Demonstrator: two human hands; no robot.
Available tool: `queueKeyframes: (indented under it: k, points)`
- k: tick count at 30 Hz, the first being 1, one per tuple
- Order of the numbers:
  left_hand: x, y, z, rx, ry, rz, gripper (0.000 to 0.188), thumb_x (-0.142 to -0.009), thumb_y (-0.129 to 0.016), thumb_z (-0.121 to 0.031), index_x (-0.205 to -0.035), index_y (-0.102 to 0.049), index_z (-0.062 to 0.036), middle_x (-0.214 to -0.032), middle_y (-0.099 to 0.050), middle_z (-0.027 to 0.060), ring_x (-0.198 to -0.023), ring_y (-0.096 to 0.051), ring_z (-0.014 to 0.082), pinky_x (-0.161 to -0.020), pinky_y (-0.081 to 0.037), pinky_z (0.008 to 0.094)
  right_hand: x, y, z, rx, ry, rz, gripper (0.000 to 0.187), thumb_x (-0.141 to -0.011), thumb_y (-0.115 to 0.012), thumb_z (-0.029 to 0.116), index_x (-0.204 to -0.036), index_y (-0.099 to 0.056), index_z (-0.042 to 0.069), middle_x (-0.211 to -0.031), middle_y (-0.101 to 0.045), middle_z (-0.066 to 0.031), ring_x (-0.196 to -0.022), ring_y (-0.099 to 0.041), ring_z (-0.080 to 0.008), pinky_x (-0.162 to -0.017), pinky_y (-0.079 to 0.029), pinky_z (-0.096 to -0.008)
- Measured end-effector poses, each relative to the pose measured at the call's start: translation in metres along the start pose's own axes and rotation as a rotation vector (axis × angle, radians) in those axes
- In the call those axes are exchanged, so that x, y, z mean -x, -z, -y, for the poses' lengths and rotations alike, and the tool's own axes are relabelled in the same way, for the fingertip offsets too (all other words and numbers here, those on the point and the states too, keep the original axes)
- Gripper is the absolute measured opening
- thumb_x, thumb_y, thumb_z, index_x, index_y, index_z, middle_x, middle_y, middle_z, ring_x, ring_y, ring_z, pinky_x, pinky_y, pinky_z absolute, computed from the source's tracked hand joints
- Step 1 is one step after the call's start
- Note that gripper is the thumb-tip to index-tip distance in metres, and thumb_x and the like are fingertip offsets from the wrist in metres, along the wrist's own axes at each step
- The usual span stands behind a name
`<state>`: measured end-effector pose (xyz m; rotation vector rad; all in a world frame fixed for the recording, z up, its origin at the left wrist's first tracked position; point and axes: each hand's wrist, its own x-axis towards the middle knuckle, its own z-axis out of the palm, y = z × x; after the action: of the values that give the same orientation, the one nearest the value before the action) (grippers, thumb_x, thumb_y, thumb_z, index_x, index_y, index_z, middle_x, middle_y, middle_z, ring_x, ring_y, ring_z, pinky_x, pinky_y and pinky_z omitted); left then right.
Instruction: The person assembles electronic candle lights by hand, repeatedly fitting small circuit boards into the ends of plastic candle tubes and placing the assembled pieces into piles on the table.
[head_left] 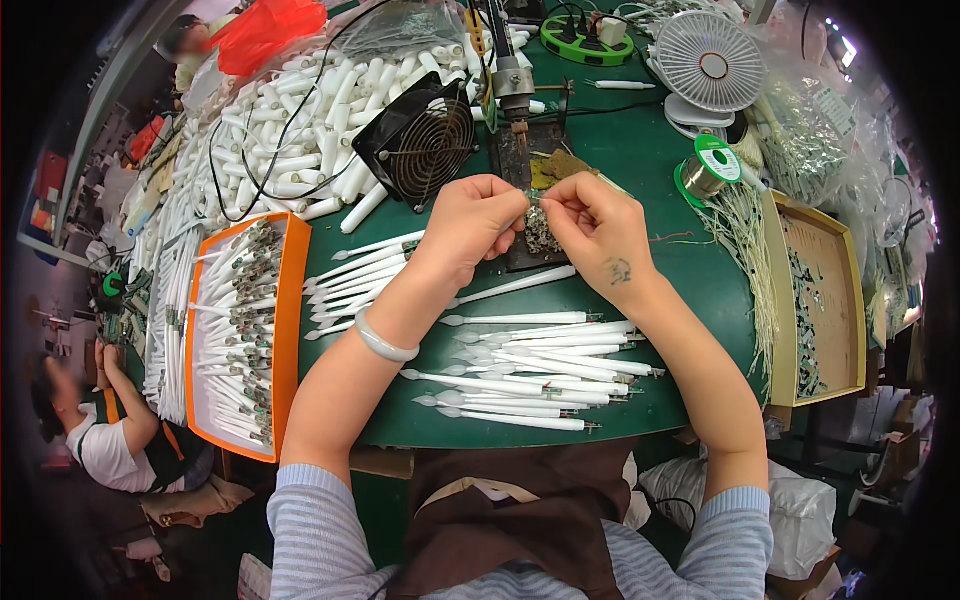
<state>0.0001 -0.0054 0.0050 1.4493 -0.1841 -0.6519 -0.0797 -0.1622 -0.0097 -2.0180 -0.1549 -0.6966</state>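
Note:
My left hand (478,225) and my right hand (603,230) meet at the middle of the green table (690,330). Thumb and fingertips are pinched on both, with a small greenish part just showing between them; its kind cannot be made out. Right above the fingertips, a soldering iron (516,85) points down from its stand. Under my hands lies a grey, crumbly heap of solder waste (541,238). Between my forearms, several white candle-shaped sticks (550,365) with pale flame-like tips lie in loose rows, small metal and wire ends at their right.
An orange box (291,345) at left holds sticks with circuit boards. Behind it are piled white tubes (300,150) and a black fan (425,140). At right stand a solder spool (708,172), white fan (712,62), wire bundle (748,275) and yellow box (852,300). Another person (110,430) sits far left.

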Motion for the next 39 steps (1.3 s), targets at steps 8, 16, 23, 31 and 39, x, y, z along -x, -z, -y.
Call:
queueKeyframes:
  k: [8,16,23,31,39]
  points:
    - [0.001,0.003,-0.001,0.037,0.033,-0.023,0.007,-0.08,-0.064,-0.006,-0.077,-0.058,-0.0035,-0.064,-0.059,0.0032,-0.045,-0.048,0.0071,-0.038,-0.031,0.0218,0.001,0.001,0.0,0.001,0.007,-0.003,0.005,-0.087,-0.068,0.002,-0.088,-0.064,0.0,-0.072,-0.058,0.0021,-0.057,-0.042,-0.0011,-0.05,-0.033,-0.0189]
    - [0.003,0.014,-0.002,0.024,0.046,-0.015,0.01,-0.083,-0.06,-0.008,-0.075,-0.055,-0.0053,-0.065,-0.056,0.0038,-0.045,-0.044,0.0075,-0.038,-0.029,0.0218,0.002,0.008,0.005,-0.02,-0.012,-0.012,0.005,-0.089,-0.067,0.003,-0.088,-0.063,0.0,-0.071,-0.057,0.0029,-0.057,-0.041,-0.0006,-0.05,-0.033,-0.0185]
    - [0.022,0.013,0.003,-0.044,0.042,-0.028,0.008,-0.084,-0.062,-0.009,-0.08,-0.057,-0.0048,-0.067,-0.059,0.0041,-0.045,-0.046,0.007,-0.038,-0.029,0.0213,0.003,0.025,0.007,-0.064,-0.119,0.026,0.006,-0.091,-0.065,0.006,-0.092,-0.061,0.001,-0.074,-0.053,0.0043,-0.062,-0.04,-0.0014,-0.054,-0.034,-0.0185]
    - [0.055,0.014,0.005,-0.123,-0.072,-0.045,0.005,-0.084,-0.063,-0.006,-0.083,-0.058,-0.0052,-0.069,-0.06,0.0019,-0.048,-0.051,0.0067,-0.041,-0.033,0.0206,0.004,0.038,0.008,-0.081,-0.205,0.132,0.008,-0.092,-0.064,0.007,-0.092,-0.06,0.001,-0.074,-0.05,0.0055,-0.062,-0.038,-0.0012,-0.055,-0.033,-0.0184]
    - [0.086,0.032,0.002,-0.212,-0.115,-0.048,0.008,-0.087,-0.066,-0.009,-0.09,-0.06,-0.0049,-0.077,-0.062,0.0005,-0.061,-0.054,0.0053,-0.052,-0.04,0.0204,0.0,0.062,0.014,0.165,-0.2,0.518,0.007,-0.079,-0.063,0.003,-0.086,-0.06,0.0,-0.064,-0.044,0.0009,-0.06,-0.04,-0.0074,-0.056,-0.036,-0.0245]
